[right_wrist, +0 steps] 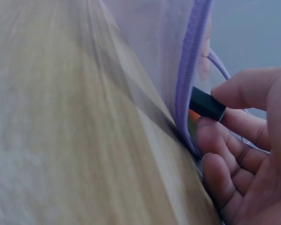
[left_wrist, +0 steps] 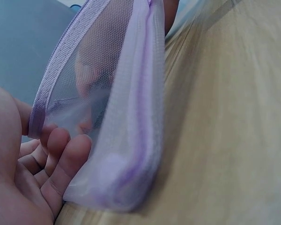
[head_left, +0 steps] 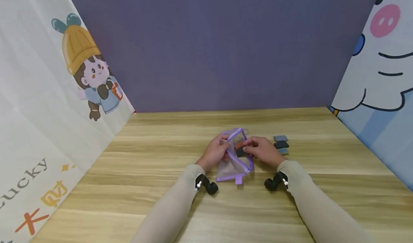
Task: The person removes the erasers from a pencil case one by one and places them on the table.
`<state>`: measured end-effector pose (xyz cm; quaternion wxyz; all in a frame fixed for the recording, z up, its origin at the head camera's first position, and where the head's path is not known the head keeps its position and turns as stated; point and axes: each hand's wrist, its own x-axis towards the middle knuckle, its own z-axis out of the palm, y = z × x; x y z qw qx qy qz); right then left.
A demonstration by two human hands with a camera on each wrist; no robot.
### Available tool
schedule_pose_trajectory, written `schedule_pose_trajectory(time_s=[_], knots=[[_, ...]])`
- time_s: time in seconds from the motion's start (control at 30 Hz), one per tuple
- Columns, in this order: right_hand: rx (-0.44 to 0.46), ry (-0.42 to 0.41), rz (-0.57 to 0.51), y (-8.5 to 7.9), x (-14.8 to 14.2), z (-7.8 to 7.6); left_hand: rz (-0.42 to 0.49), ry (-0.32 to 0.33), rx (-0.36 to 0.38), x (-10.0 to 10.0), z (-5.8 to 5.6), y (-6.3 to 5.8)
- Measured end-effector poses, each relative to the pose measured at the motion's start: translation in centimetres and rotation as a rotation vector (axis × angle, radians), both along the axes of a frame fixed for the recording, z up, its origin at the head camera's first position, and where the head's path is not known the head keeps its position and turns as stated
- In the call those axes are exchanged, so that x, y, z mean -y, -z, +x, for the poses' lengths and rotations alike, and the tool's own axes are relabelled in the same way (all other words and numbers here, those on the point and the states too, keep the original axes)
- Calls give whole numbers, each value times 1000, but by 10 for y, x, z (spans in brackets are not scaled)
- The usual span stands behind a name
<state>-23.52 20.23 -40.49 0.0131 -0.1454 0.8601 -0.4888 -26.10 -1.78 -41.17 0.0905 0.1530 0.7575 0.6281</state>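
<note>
A purple-trimmed mesh zip pouch (head_left: 228, 169) stands with its mouth spread on the wooden table. My left hand (head_left: 214, 150) holds one edge of the mouth, thumb and fingers on either side of the purple band (left_wrist: 38, 112). Between thumb and forefinger, my right hand (head_left: 264, 150) pinches a small dark green block (right_wrist: 207, 104), partly inside the mouth. An orange-red piece (head_left: 239, 145) shows next to it in the pouch. Whatever lies deeper in the pouch is hard to make out through the mesh.
Right of the right hand lie three small flat blocks in a row: a grey-blue one (head_left: 280, 138), a black one (head_left: 281, 144) and a blue-green one (head_left: 283, 151). A dark panel (head_left: 226, 49) rises behind the table (head_left: 155, 185), with printed cloths at both sides.
</note>
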Motion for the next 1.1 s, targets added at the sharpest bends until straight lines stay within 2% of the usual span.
schedule_pose_trajectory(time_s=[0.17, 0.53, 0.83, 1.1], knots=[[-17, -33, -2, 0, 1, 0, 8, -8, 3, 1, 0, 1], [-25, -33, 10, -1, 0, -2, 2, -18, 16, 0, 0, -2], [-15, -28, 12, -4, 0, -1, 7, 0, 4, -1, 1, -4], [44, -21, -53, -3, -2, 3, 15, -14, -4, -2, 3, -2]])
